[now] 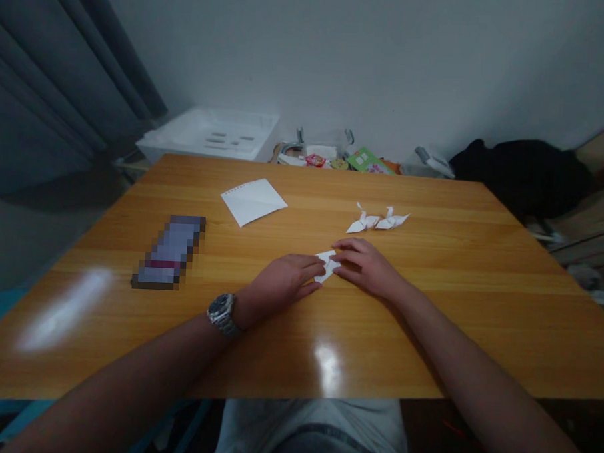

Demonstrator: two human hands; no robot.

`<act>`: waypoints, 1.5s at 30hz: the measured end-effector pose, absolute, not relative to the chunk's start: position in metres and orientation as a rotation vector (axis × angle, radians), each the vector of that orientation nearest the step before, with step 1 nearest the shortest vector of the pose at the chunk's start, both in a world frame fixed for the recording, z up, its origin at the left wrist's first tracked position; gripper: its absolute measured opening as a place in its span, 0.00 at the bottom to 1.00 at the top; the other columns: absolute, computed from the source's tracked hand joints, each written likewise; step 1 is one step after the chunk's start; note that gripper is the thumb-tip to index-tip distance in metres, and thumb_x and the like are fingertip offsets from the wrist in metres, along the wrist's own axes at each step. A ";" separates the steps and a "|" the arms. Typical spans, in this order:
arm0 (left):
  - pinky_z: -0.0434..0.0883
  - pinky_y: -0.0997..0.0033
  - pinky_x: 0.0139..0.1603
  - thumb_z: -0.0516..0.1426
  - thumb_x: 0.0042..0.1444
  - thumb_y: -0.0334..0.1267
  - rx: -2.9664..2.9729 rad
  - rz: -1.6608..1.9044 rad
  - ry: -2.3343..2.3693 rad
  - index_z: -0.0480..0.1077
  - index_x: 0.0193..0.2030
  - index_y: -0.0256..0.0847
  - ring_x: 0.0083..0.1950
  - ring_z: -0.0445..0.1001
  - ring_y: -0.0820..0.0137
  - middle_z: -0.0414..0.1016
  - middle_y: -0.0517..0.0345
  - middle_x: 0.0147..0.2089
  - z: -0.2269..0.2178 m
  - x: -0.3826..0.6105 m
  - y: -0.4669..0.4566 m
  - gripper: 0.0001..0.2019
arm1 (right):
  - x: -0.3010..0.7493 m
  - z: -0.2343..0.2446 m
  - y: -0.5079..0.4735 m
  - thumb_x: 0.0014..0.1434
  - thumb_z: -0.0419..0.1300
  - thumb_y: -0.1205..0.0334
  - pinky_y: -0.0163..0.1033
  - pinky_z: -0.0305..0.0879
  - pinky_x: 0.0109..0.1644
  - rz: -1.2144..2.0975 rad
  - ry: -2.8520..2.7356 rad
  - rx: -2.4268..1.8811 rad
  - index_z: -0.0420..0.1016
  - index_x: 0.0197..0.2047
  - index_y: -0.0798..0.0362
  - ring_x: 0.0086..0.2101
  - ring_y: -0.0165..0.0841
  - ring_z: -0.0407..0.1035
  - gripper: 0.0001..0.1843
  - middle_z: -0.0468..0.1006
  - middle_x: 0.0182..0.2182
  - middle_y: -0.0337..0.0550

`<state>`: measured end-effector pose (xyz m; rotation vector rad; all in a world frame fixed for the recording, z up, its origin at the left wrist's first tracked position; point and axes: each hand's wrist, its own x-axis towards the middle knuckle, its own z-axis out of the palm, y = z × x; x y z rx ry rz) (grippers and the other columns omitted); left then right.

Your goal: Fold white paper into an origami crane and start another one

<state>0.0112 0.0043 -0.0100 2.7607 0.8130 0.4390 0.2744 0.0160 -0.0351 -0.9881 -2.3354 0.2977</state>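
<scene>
A small piece of folded white paper (pixel 329 266) lies on the table between my two hands. My left hand (pixel 290 279), with a metal watch (pixel 222 313) on its wrist, presses the left part of the paper with fingers close together. From the other side, the curved fingers of my right hand (pixel 363 264) hold the right edge. The fingers hide part of the folds. Beyond my right hand stand two white origami cranes (pixel 378 220), side by side. A white sheet of paper (pixel 254 202) with a perforated edge lies farther off to the left.
On the left of the wooden table (pixel 460 273) rests a pixelated phone (pixel 171 252). Past the far edge are a white plastic tray (pixel 206 132), a green packet (pixel 367 160) and other small items. A dark cloth heap (pixel 524 173) sits at the back right.
</scene>
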 end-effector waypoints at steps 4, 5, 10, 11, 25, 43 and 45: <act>0.72 0.58 0.62 0.56 0.68 0.40 2.742 0.456 0.833 0.71 0.60 0.41 0.60 0.75 0.59 0.75 0.50 0.62 -0.012 0.010 0.004 0.16 | 0.271 -0.032 0.014 0.65 0.63 0.60 0.55 0.70 0.57 0.298 -2.324 -1.040 0.81 0.49 0.50 0.54 0.44 0.71 0.10 0.77 0.54 0.53; 0.71 0.58 0.63 0.56 0.69 0.40 2.740 0.462 0.830 0.71 0.61 0.41 0.61 0.75 0.60 0.74 0.50 0.63 -0.013 0.010 0.003 0.16 | 0.271 -0.032 0.013 0.66 0.63 0.60 0.55 0.70 0.57 0.300 -2.319 -1.049 0.81 0.49 0.50 0.54 0.44 0.71 0.10 0.77 0.54 0.53; 0.71 0.59 0.63 0.54 0.70 0.40 2.743 0.447 0.802 0.69 0.64 0.45 0.62 0.74 0.61 0.72 0.53 0.65 -0.011 0.010 0.003 0.18 | 0.270 -0.035 0.012 0.65 0.63 0.59 0.54 0.70 0.57 0.293 -2.311 -1.074 0.80 0.49 0.51 0.53 0.44 0.71 0.11 0.76 0.53 0.53; 0.72 0.58 0.62 0.54 0.70 0.40 2.755 0.431 0.810 0.71 0.62 0.45 0.62 0.74 0.61 0.72 0.52 0.65 -0.011 0.010 0.003 0.17 | 0.269 -0.035 0.012 0.65 0.63 0.59 0.54 0.70 0.57 0.287 -2.311 -1.080 0.80 0.49 0.51 0.54 0.44 0.71 0.11 0.76 0.53 0.53; 0.68 0.50 0.62 0.53 0.70 0.46 2.857 0.384 0.879 0.67 0.67 0.44 0.61 0.70 0.55 0.69 0.45 0.65 -0.011 0.012 -0.003 0.22 | 0.267 -0.024 0.010 0.69 0.59 0.61 0.53 0.71 0.58 0.321 -2.412 -0.963 0.81 0.52 0.50 0.53 0.41 0.74 0.12 0.80 0.54 0.51; 0.69 0.58 0.56 0.53 0.70 0.41 2.810 0.389 1.027 0.70 0.59 0.42 0.54 0.72 0.59 0.73 0.49 0.57 -0.002 0.002 0.011 0.15 | 0.267 -0.021 0.007 0.67 0.61 0.58 0.56 0.68 0.61 0.375 -2.467 -0.947 0.79 0.56 0.48 0.56 0.43 0.73 0.16 0.79 0.57 0.49; 0.69 0.58 0.55 0.53 0.70 0.41 2.820 0.384 1.006 0.71 0.58 0.42 0.53 0.72 0.59 0.73 0.50 0.56 -0.002 0.001 0.013 0.14 | 0.268 -0.021 0.006 0.66 0.62 0.58 0.56 0.67 0.61 0.374 -2.463 -0.954 0.79 0.56 0.48 0.56 0.43 0.72 0.16 0.79 0.57 0.50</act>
